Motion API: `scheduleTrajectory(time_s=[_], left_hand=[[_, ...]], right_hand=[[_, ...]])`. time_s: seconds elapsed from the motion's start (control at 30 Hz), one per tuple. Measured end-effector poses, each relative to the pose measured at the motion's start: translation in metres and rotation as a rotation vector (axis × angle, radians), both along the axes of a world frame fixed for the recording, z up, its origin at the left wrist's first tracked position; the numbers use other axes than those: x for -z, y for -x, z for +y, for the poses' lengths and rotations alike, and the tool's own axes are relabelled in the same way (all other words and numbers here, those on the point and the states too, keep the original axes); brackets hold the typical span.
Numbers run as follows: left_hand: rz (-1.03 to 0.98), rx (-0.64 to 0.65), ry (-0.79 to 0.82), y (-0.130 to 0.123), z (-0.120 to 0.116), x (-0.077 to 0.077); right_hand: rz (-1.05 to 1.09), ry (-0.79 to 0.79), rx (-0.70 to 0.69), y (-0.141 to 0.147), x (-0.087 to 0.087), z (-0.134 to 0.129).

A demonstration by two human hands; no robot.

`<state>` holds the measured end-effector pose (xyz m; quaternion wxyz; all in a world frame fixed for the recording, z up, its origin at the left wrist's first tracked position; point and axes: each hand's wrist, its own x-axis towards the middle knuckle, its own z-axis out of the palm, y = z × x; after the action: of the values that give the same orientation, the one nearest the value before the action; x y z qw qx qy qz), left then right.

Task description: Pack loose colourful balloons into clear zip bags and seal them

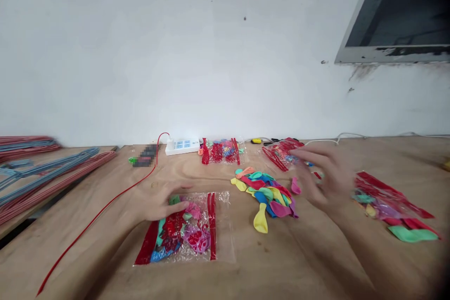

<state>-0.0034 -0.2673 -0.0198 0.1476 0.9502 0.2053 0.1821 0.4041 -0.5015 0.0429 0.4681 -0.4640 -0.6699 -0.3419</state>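
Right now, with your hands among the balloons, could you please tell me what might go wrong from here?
The blurred right hand is close to the loose balloons and might scatter them. The left hand rests on a clear plastic bag of balloons, near a red cord; an arm could catch that cord and perhaps tug it toward the white power strip.

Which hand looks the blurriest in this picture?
In the head view, the right hand is the blurriest, with its fingers smeared together; the left hand is only a little soft, and the balloons look sharper than either hand.
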Motion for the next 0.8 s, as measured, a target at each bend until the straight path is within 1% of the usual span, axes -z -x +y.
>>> scheduleTrajectory(time_s=[0.07,0.13,0.17,0.23,0.33,0.43,0.53,0.63,0.7,0.8], left_hand=[[0.012,0.006,0.016,0.002,0.001,0.012],[-0.036,-0.008,0.057,0.003,0.006,0.022],[-0.069,-0.027,0.088,0.004,0.012,0.029],[-0.144,-0.087,0.15,0.007,0.024,0.042],[-0.2,-0.15,0.2,0.012,0.038,0.056],[-0.213,-0.166,0.223,0.013,0.041,0.059],[-0.219,-0.173,0.23,0.012,0.039,0.058],[-0.226,-0.186,0.23,0.012,0.041,0.062],[-0.23,-0.184,0.227,0.013,0.043,0.066],[-0.23,-0.17,0.208,0.013,0.046,0.07]], right_hand=[[0.014,0.165,-0.064,-0.008,0.011,0.021],[-0.015,0.404,-0.059,-0.018,0.028,0.036],[-0.04,0.526,-0.057,-0.023,0.038,0.04],[-0.075,0.713,-0.037,-0.032,0.055,0.044],[-0.123,0.874,-0.004,-0.039,0.073,0.047],[-0.135,0.93,0.006,-0.045,0.084,0.052],[-0.049,0.889,0.011,-0.053,0.087,0.055],[0.043,0.798,0.007,-0.066,0.084,0.053],[0.103,0.764,-0.005,-0.075,0.08,0.05],[0.227,0.821,0.008,-0.085,0.073,0.045]])
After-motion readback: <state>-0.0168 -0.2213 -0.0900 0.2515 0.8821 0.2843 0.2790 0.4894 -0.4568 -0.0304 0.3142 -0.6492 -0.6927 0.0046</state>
